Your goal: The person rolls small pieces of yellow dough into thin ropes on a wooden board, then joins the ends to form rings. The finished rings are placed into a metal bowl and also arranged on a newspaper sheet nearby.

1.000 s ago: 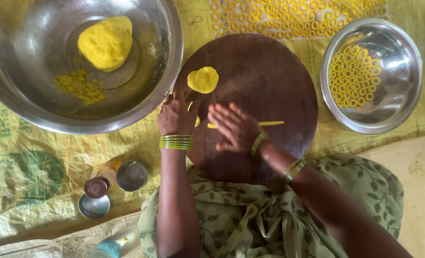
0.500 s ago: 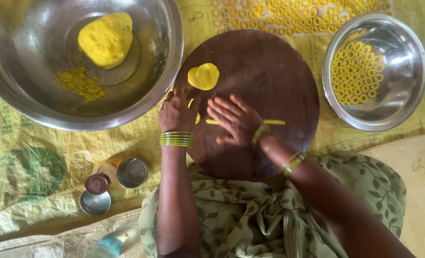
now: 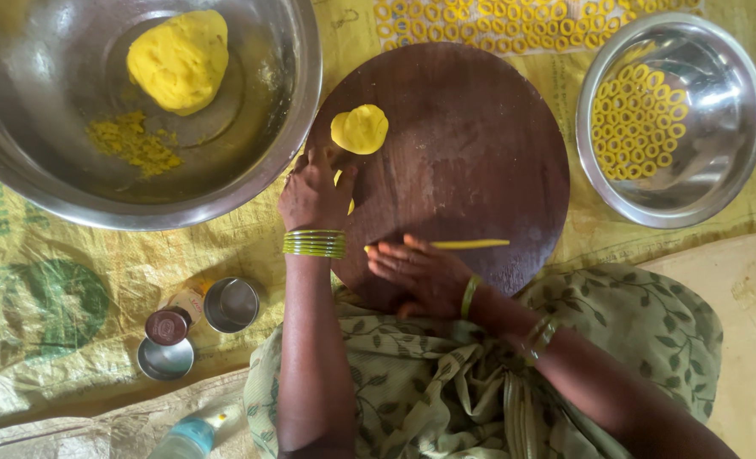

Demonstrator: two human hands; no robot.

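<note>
A: What is the right hand [image 3: 420, 274] doing?

B: It lies flat, palm down, on the near edge of the round wooden board [image 3: 471, 110]. The fingers are stretched out and together, and they press on one end of a thin yellow dough strip [image 3: 467, 244]. The rest of the strip goes out from the fingertips along the board. The hand grips nothing; it only rests on the strip.

A: And the left hand [image 3: 314, 194]?

B: It is on the board's rim, beside the right hand and a little further from the body. The fingers are bent down and close together. A small piece of yellow dough shows under them, but I cannot tell if the hand really holds it. Green bangles [image 3: 314, 243] sit on that wrist.

A: What is near this hand?

B: Just beyond its fingertips lies a flat yellow dough disc [image 3: 361, 128] on the board. Further beyond, on its outer side, stands a large steel bowl [image 3: 284, 161] with a big dough ball [image 3: 181, 59] and some crumbs inside.

A: And on the other side?

B: Well apart from the right hand, past the board, is a smaller steel bowl [image 3: 735, 153] with many small dough rings [image 3: 637, 119]. More rings lie on the yellow sheet [image 3: 72, 289] beyond the board. Near the left elbow stand small steel cups [image 3: 232, 303].
</note>
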